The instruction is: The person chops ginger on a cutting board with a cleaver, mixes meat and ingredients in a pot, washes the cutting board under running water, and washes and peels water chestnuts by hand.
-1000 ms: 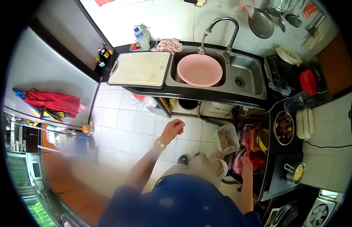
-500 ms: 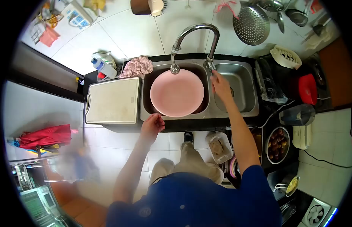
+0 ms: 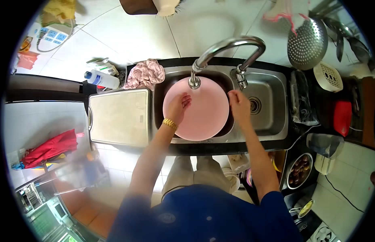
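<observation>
A round pink basin (image 3: 203,117) sits in the left bowl of the steel sink, below the spout of the chrome faucet (image 3: 226,45). My left hand (image 3: 180,107), with a gold watch (image 3: 170,123) on its wrist, is over the basin's left part; its fingers are loosely bent and apart, holding nothing visible. At the basin's right rim is my right hand (image 3: 240,105), just below the faucet lever (image 3: 241,79). Its fingers are curled together, and I cannot tell whether they grip the rim. No stream of water shows under the spout.
A cutting board (image 3: 119,116) lies left of the sink, with a crumpled pink cloth (image 3: 145,73) and a white bottle (image 3: 102,79) behind it. The right sink bowl (image 3: 270,105) has a drain. A perforated skimmer (image 3: 307,43) hangs at right; a bowl of brown round items (image 3: 300,171) stands below.
My right hand has come off the faucet lever to the basin's right rim. My left hand has moved from the sink's front edge up over the basin. The view has shifted closer.
</observation>
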{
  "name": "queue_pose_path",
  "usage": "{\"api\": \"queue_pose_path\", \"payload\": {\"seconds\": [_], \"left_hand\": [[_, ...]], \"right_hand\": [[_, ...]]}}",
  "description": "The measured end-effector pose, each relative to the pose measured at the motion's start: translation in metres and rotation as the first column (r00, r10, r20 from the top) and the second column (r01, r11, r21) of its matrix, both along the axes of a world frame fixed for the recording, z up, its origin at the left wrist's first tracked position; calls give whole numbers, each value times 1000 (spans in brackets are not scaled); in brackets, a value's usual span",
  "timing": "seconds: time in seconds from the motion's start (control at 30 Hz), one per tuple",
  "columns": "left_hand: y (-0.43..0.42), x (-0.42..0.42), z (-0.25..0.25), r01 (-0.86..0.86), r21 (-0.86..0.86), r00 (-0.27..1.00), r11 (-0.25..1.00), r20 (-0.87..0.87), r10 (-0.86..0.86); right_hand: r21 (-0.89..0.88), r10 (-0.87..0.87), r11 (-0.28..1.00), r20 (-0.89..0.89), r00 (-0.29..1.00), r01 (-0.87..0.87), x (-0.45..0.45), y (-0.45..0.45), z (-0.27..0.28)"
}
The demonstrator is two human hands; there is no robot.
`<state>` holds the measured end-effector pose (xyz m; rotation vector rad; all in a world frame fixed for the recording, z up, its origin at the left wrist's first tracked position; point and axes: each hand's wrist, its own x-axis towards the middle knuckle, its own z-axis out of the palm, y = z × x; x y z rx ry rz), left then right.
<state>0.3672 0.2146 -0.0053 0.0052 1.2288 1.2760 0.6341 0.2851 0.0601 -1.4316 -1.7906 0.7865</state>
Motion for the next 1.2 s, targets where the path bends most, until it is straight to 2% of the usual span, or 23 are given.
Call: {"api": "queue_pose_path", "payload": {"seconds": [0.03,0.07,0.13,0.23,0.27,0.33,0.4,0.5,0.53,0.57,0.6,0.63,0.7,0.73,0.77,0.8,0.83,0.9,0.93,1.0,1.03,1.13,1.2], "left_hand": [[14,-1,-7,-21,14,1000,1000,23,21],[26,-3,-15,-44,31,998,999,44,43],[47,3,-34,-56,85,995,995,91,48],[61,-3,-93,-51,189,982,981,187,15],[62,-5,-110,-29,240,972,970,235,-29],[74,5,-60,-91,151,982,984,180,63],[79,5,-50,-190,103,962,976,219,164],[89,6,-71,-57,111,950,992,312,20],[89,11,-69,6,71,947,997,321,-29],[88,14,-82,-34,234,848,972,522,-96],[85,15,-77,-45,234,847,971,524,-87],[77,17,-71,22,194,899,981,426,-104],[72,16,-82,144,224,938,964,279,-204],[62,10,-87,139,217,940,966,277,-198],[54,4,-87,566,37,749,824,-440,-495],[47,-2,-83,634,-445,57,633,-789,-612],[44,-5,-80,624,-532,-153,572,-801,-579],[47,-10,-75,732,-407,-11,547,-809,-588],[52,-7,-72,754,-340,102,562,-784,-612],[59,8,-78,693,-254,403,675,-640,-654],[63,11,-81,610,-247,550,753,-552,-627],[73,8,-92,249,-268,873,931,-354,-335],[77,8,-105,112,-210,953,971,-254,-165]], "right_hand": [[-349,-30,935,-260,965,-65,-11,-4,-7],[-622,-148,753,-477,866,-213,-26,-3,-18],[-633,-284,683,-690,666,-364,-68,14,-65],[-627,-399,572,-776,489,-529,-128,48,-107],[-626,-396,569,-777,489,-533,-143,49,-118],[-643,-622,555,-742,250,-528,-168,54,-139],[-621,-602,560,-760,246,-548,-165,41,-159],[-589,-561,724,-806,189,-359,-167,11,-142],[-593,-562,720,-803,199,-361,-163,-1,-124],[-574,-394,805,-705,589,-149,-159,-9,-103],[-448,-233,894,-423,876,22,-156,-14,-95],[-452,-230,892,-420,878,17,-153,-18,-96],[15,131,991,-285,950,-132,-150,-9,-100],[8,134,990,-289,948,-138,-147,-9,-102],[-203,167,952,-277,946,-228,-146,-5,-87],[-301,184,916,-278,943,-267,-146,6,-91],[-396,200,868,-274,941,-300,-145,18,-94],[-529,407,718,-208,889,-452,-147,44,-134],[-525,407,720,-209,889,-453,-151,61,-144],[-630,607,557,-137,783,-541,-156,82,-161],[-631,608,555,-138,782,-543,-159,85,-171],[-227,571,698,-396,719,-679,-165,83,-179],[-552,44,760,-480,876,-341,-170,41,-134]]}}
